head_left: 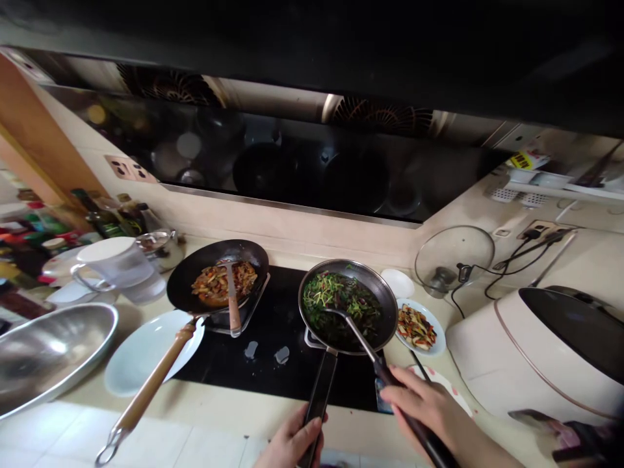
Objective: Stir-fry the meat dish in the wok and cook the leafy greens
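A frying pan (390,309) with leafy greens (358,302) in it sits on the right burner. My left hand (295,439) is wrapped round its black handle (322,383), near the bottom of the view. My right hand (429,406) grips the dark handle of a metal spatula (361,335), whose head rests among the greens. On the left burner stands a dark wok (182,289) holding cooked food (214,283). A wooden-handled spatula (234,312) lies across that wok, and the wok's wooden handle points down and left.
A pale plate (141,348) and metal bowl (63,351) are at the left, with a pitcher (117,263) and bottles behind. Right of the pan are a plate of food (439,325), a glass lid (455,253) and a white appliance (487,351). The range hood (312,52) hangs overhead.
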A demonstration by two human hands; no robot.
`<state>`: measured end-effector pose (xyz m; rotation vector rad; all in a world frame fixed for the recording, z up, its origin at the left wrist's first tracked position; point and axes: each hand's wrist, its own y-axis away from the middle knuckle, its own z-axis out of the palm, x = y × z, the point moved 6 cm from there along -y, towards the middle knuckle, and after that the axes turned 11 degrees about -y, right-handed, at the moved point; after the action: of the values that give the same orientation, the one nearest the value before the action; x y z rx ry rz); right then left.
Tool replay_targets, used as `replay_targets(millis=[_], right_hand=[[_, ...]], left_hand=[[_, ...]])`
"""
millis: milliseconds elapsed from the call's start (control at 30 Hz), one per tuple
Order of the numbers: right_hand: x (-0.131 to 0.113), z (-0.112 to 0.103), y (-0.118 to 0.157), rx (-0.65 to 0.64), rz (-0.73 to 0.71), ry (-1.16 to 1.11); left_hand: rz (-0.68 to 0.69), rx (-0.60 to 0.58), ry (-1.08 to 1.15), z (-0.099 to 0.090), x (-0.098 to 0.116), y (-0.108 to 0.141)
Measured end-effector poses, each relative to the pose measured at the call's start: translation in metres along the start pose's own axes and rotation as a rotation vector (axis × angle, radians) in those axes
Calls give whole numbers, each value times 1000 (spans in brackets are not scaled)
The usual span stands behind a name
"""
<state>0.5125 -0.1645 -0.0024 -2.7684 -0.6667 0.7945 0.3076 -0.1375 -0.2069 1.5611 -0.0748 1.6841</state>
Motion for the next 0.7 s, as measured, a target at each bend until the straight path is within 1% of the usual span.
replay_targets(millis=[33, 67, 167, 233, 300, 367, 433, 467, 500, 567, 600, 633, 700], right_hand=[[5, -3, -2, -2, 10, -38], [11, -10, -5, 22, 13, -67], [27, -32, -18, 192, -27, -52], [41, -32, -30, 297, -42, -2], [53, -20, -43, 338, -44, 13], [59, -4, -50, 283, -24, -5], [52, 6, -45, 147, -10, -1], [43, 8, -37, 66, -17, 32], [31, 8, -27, 0, -54, 89], [1, 10, -6, -112, -193, 255], [-11, 13, 3, -144, -258, 342], [-20, 17, 8, -148, -305, 418], [-27, 31, 9, -152, -323, 498]], left_hand=[[-6, 7, 9, 0, -1, 0], [-11, 15, 2, -1, -3, -1], [-27, 33, -66, -6, -7, -5], [-31, 42, -90, -9, -9, -8], [-27, 50, -90, -10, -8, -8], [-24, 47, -96, -10, -6, -7], [-20, 47, -93, -9, -3, -5], [-16, 44, -88, -9, -2, -4], [-8, 42, -81, -8, -1, -4], [5, 33, -64, -8, -1, -3], [6, 25, -60, -7, -1, -4], [5, 18, -57, -7, -1, -4], [1, 8, -37, -6, -1, -3]])
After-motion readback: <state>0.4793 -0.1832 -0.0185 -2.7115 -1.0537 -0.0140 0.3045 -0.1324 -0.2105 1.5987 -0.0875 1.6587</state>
